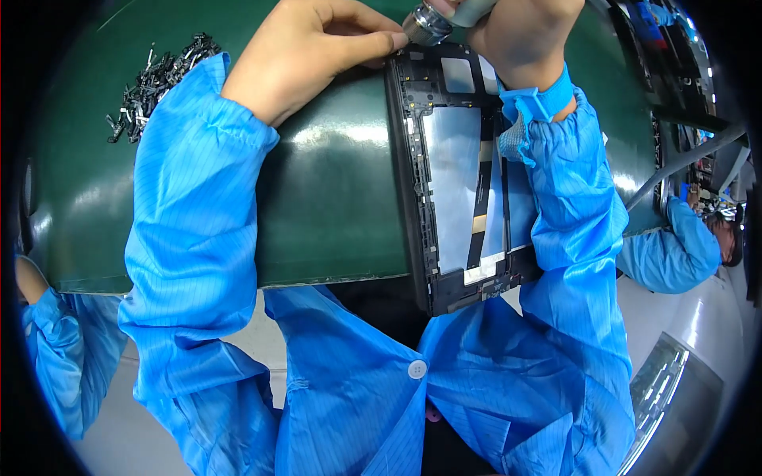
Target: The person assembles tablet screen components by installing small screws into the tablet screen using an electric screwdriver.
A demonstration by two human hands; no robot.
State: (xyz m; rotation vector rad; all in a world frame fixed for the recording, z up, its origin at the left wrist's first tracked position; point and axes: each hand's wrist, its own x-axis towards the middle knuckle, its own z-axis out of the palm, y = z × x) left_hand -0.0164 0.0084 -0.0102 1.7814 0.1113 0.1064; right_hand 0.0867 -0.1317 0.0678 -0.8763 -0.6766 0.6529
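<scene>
An open black tablet frame (444,182) with a silvery inner plate and a dark ribbon cable lies on the green mat (333,198), its near end hanging over the mat's edge. My left hand (317,47) rests at the frame's far left corner, fingertips pinched next to the metal tip of a silver power screwdriver (432,20). My right hand (524,32) grips that screwdriver above the frame's far end. A blue strap (540,99) circles my right wrist. Both arms wear blue sleeves.
A heap of small dark parts (155,79) lies at the far left of the mat. Another person in blue (683,246) sits to the right, and a blue sleeve (48,349) shows at the left. Racks stand at the far right.
</scene>
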